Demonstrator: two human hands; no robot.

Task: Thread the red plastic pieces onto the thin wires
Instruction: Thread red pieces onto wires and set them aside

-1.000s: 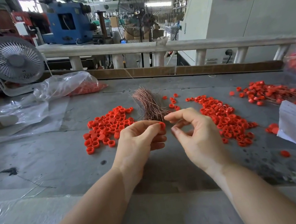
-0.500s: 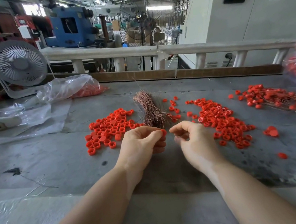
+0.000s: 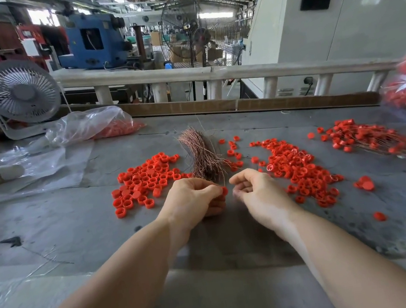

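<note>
Head cam: left hand point(image 3: 192, 197) pinches red piece point(image 3: 224, 191) near wire bundle point(image 3: 201, 156), hole facing right hand point(image 3: 256, 190); right fingers curled, wire grip unclear tbh.

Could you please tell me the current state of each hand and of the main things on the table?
left hand: pinching a red piece
right hand: fingers curled, its contents cannot be made out
wire bundle: lying loose on the table
left pile of red pieces: loose, unthreaded
far right pile: pieces on wires
desk fan: blades sharp, apparently stopped
plastic bag: lying open
</note>
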